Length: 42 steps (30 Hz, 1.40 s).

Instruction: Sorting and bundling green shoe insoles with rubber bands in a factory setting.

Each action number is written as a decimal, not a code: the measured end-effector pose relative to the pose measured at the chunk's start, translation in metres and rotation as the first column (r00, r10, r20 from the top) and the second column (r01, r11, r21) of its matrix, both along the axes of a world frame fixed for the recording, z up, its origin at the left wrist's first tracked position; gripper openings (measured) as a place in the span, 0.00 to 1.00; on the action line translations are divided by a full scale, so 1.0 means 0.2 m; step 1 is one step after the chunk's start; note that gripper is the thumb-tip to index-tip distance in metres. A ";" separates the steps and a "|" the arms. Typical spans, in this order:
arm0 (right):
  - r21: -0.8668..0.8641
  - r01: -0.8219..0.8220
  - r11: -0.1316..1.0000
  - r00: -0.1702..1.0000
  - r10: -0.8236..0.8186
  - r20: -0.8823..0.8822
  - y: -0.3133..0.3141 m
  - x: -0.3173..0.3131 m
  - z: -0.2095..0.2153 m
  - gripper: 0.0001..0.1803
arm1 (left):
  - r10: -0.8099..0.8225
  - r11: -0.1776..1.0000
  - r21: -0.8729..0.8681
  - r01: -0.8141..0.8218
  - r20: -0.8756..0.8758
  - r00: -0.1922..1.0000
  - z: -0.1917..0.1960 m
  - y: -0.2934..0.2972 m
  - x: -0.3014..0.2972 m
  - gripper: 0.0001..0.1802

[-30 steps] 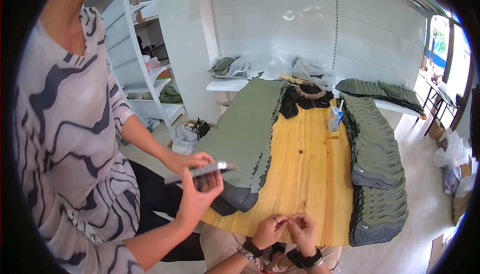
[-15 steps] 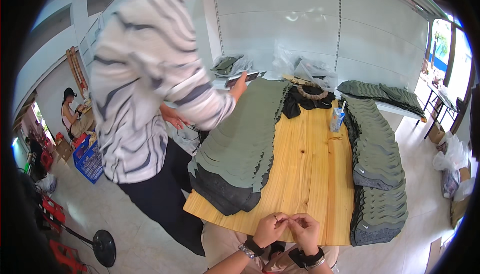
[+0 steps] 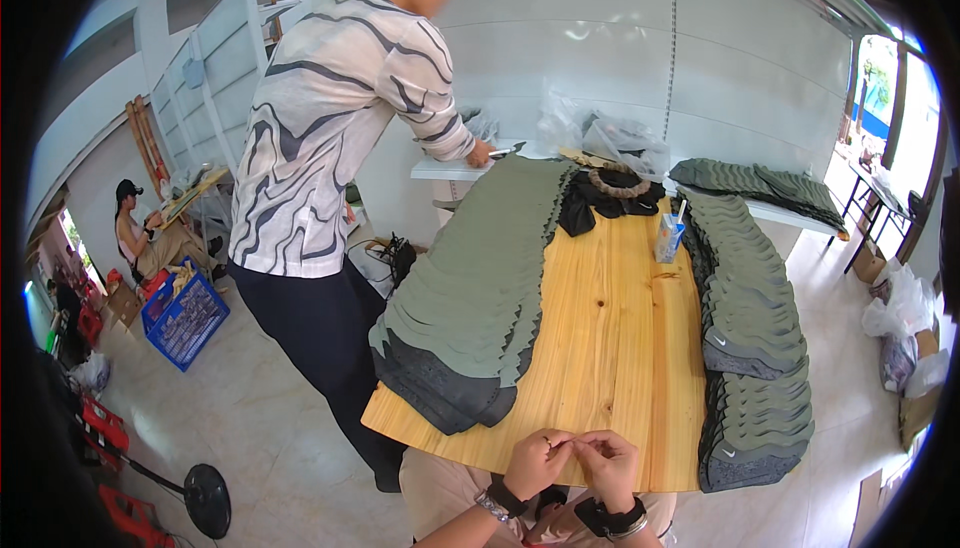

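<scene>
My left hand (image 3: pixel 535 463) and my right hand (image 3: pixel 607 466) meet at the near edge of the wooden table (image 3: pixel 615 338), fingertips pinched together on something too small to make out. Both wrists wear dark bands. A long overlapping row of olive-green fabric pieces (image 3: pixel 480 288) runs along the table's left side. A second row of the same pieces (image 3: pixel 750 338) lines the right side. A person in a black-and-white patterned top (image 3: pixel 330 138) stands at the table's left, one hand reaching to the far white shelf (image 3: pixel 450 168).
A small drink carton (image 3: pixel 668 238) stands on the table near a dark fabric heap with a braided ring (image 3: pixel 612 188). Plastic bags lie at the back. A blue crate (image 3: pixel 185 318) and a seated person (image 3: pixel 145 233) are at left; a fan base (image 3: pixel 205 498) stands on the floor.
The person in the patterned top has stepped away toward the table's far end and now reaches to the white shelf. My hands stay together at the near edge.
</scene>
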State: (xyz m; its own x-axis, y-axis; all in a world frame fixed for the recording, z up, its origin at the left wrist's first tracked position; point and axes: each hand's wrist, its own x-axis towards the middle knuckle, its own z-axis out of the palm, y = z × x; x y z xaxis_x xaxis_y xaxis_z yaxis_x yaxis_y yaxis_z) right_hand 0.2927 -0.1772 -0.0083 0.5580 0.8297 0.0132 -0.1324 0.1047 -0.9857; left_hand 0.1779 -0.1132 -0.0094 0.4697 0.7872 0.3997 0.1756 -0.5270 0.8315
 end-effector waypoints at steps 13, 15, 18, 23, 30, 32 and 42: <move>-0.010 0.043 0.999 0.999 -0.043 0.012 0.00 -0.01 -0.02 0.03 | 0.030 0.993 0.116 -0.020 -0.081 0.996 0.00 -0.02 0.00 0.05; 0.003 0.051 0.999 0.999 -0.052 0.015 0.01 -0.02 -0.02 0.03 | 0.019 0.993 0.117 -0.006 -0.104 0.994 0.00 -0.02 0.00 0.05; 0.013 0.055 0.998 0.998 -0.056 0.036 0.01 -0.02 -0.02 0.03 | 0.019 0.993 0.122 -0.004 -0.117 0.993 0.00 -0.02 0.00 0.05; 0.000 0.056 0.998 0.995 -0.056 0.082 0.00 -0.02 -0.02 0.04 | 0.050 0.990 0.140 -0.035 -0.101 0.994 0.01 -0.02 0.00 0.06; -0.015 0.059 0.998 0.983 -0.055 0.173 -0.01 -0.01 0.01 0.04 | 0.108 0.985 0.140 -0.096 -0.082 0.991 0.03 -0.03 0.02 0.08; -0.019 0.068 0.998 0.978 -0.062 0.200 -0.01 -0.02 0.02 0.04 | 0.109 0.982 0.165 -0.096 -0.070 0.992 0.02 -0.02 0.02 0.08; -0.016 0.075 0.997 0.969 -0.070 0.236 -0.01 -0.03 0.03 0.04 | 0.095 0.975 0.211 -0.068 -0.123 0.988 0.01 -0.03 0.01 0.07</move>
State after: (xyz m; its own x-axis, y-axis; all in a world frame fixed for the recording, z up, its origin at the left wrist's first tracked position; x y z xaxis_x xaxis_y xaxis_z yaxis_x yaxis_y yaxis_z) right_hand 0.2875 -0.1785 -0.0024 0.6004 0.7889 0.1311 0.1100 0.0809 -0.9906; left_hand 0.1803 -0.1192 -0.0068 0.4666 0.7324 0.4959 0.3256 -0.6635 0.6736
